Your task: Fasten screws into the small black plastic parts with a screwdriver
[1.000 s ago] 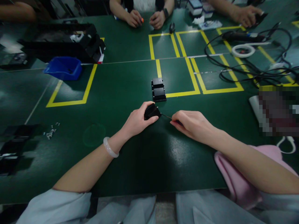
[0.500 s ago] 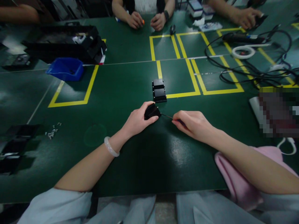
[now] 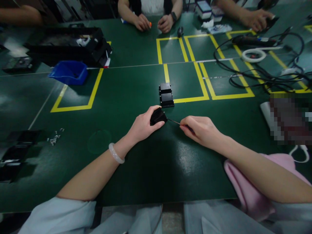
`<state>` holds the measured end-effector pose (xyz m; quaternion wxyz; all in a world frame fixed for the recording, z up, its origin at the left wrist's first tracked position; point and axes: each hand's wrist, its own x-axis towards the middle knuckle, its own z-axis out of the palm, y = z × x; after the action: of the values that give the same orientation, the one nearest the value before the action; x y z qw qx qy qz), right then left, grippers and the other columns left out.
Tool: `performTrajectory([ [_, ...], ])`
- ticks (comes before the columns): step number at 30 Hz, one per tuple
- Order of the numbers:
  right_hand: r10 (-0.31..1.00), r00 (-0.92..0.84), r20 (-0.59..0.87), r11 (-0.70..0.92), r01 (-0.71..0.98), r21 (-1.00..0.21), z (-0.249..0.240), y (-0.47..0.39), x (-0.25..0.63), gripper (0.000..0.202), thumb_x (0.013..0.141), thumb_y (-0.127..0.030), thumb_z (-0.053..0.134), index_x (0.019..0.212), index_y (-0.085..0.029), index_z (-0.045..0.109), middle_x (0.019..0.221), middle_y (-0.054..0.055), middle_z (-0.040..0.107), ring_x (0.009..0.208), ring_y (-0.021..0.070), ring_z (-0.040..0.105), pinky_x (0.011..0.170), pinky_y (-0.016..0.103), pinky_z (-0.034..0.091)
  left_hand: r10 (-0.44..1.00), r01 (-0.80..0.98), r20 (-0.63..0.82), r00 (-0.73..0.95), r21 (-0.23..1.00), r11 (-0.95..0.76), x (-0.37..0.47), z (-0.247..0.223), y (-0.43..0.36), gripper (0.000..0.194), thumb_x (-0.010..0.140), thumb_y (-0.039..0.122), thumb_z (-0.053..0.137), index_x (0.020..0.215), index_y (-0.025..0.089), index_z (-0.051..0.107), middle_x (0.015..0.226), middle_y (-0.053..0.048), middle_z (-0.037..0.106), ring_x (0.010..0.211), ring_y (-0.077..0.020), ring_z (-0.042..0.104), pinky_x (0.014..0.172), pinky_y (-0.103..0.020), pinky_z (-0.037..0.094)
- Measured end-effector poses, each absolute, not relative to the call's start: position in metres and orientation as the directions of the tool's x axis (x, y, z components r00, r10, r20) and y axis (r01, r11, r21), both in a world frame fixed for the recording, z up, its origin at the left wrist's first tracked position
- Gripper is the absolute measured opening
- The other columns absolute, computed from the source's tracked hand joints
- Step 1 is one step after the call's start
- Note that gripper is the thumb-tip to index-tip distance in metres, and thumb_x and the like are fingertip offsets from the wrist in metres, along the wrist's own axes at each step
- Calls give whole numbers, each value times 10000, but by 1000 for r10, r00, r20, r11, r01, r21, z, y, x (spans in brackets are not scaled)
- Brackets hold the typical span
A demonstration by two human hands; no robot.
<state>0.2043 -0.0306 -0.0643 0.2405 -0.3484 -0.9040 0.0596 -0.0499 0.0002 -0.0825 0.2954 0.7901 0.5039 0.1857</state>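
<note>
My left hand (image 3: 142, 125) is closed around a small black block (image 3: 158, 117) low over the green table, thumb on the near side and fingers on the far side. Between the fingertips of my right hand (image 3: 201, 130) is a screwdriver whose thin metal shaft (image 3: 173, 121) reaches left to the block's right side. Its handle is hidden in my fist. Just beyond the held block stand black blocks (image 3: 166, 97) in a short row, with small silver screws sticking out of their sides. A pile of loose screws (image 3: 55, 138) lies to the left.
More black pieces (image 3: 17, 152) lie at far left. A blue bin (image 3: 69, 72) stands before a black crate (image 3: 65, 45). Black cables (image 3: 263, 79) and a white ring (image 3: 253, 55) lie right. A pink cloth (image 3: 253, 185) is under my right forearm. Other people's hands (image 3: 165, 23) rest across the table.
Almost nothing differs. The held block and the screwdriver tip have shifted very slightly left; both hands keep their grip.
</note>
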Motion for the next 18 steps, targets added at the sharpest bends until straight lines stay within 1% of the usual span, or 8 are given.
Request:
performTrajectory([
  [5, 596, -696, 399, 799, 562, -213, -61, -32, 202, 176, 1009, -211, 433, 887, -182, 555, 729, 33, 645, 634, 141, 585, 595, 245, 427, 912, 695, -14, 411, 652, -303, -50, -84, 2, 613, 884, 503, 607, 1404, 219, 450, 1196, -74, 686, 1062, -281, 681, 929, -410, 511],
  [8, 594, -699, 399, 801, 560, -212, -60, -32, 202, 168, 1002, -199, 441, 884, -180, 558, 737, 36, 647, 641, 143, 594, 592, 245, 428, 910, 689, -11, 415, 657, -306, -51, -84, 1, 613, 885, 499, 610, 1404, 216, 450, 1198, -74, 686, 1057, -278, 681, 924, -406, 512],
  [10, 616, -676, 405, 784, 576, -230, -62, -32, 202, 159, 1007, -232, 457, 898, -182, 561, 733, 32, 651, 627, 141, 596, 582, 245, 423, 908, 686, -11, 419, 659, -309, -51, -83, 1, 614, 884, 499, 612, 1405, 215, 450, 1203, -75, 686, 1061, -278, 679, 924, -405, 512],
  [13, 643, -640, 420, 758, 612, -227, -65, -32, 204, 177, 1015, -305, 476, 921, -186, 567, 673, 9, 638, 563, 141, 581, 547, 250, 403, 905, 681, -12, 424, 663, -310, -51, -83, 1, 617, 886, 501, 613, 1407, 213, 450, 1211, -77, 684, 1068, -278, 677, 918, -401, 513],
  [15, 639, -638, 430, 759, 612, -221, -66, -32, 204, 168, 1016, -282, 467, 926, -185, 569, 669, 5, 644, 551, 135, 584, 541, 246, 401, 903, 676, -14, 430, 667, -312, -51, -83, 2, 617, 888, 502, 613, 1409, 215, 450, 1216, -76, 683, 1073, -276, 677, 913, -396, 514],
  [18, 622, -649, 438, 776, 586, -233, -66, -33, 203, 130, 1001, -205, 463, 934, -174, 571, 738, 26, 679, 612, 130, 622, 572, 235, 426, 901, 674, -15, 434, 669, -313, -52, -84, 3, 614, 887, 500, 619, 1409, 224, 453, 1213, -70, 686, 1071, -274, 678, 906, -391, 513],
])
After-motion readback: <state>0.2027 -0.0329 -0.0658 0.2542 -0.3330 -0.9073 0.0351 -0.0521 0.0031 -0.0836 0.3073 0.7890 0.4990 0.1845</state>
